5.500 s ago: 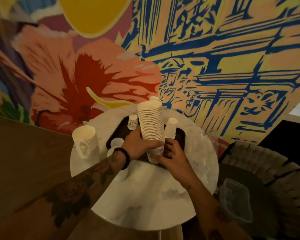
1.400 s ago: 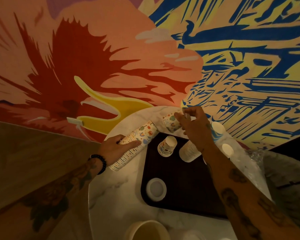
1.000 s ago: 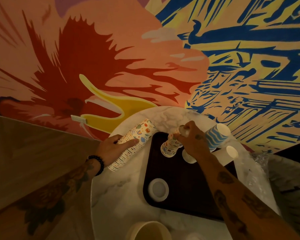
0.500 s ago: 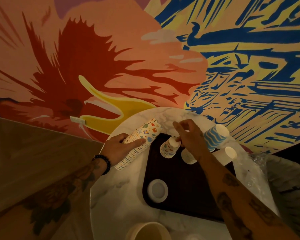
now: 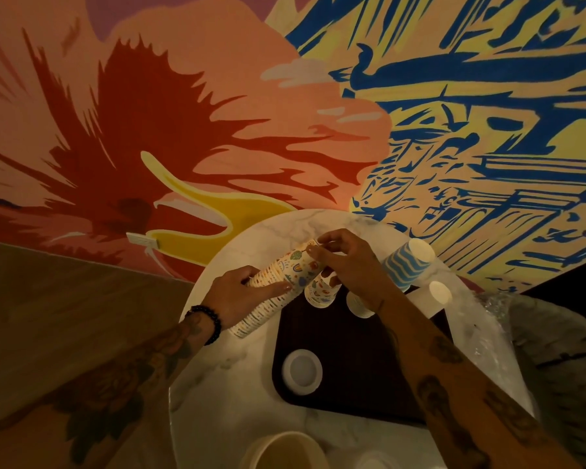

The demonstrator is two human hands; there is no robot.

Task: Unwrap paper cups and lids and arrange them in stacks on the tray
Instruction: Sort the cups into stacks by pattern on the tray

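At the far edge of the marble counter (image 5: pixel 224 418), the patterned cup stack (image 5: pixel 295 265) tilts above a corner of the dark tray (image 5: pixel 352 384), in the curled grip of the left hand (image 5: pixel 241 296); the right hand (image 5: pixel 349 265) pinches its end cup. A short patterned stack (image 5: pixel 320 292), a ribbed white stack (image 5: pixel 359 304) and a smooth round lid (image 5: pixel 301 372) stand on the tray; much looks undone. Crinkled plastic wrap (image 5: pixel 487 333) lines the right edge.

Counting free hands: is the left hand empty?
No, the left hand grips the tilted stack of patterned paper cups.
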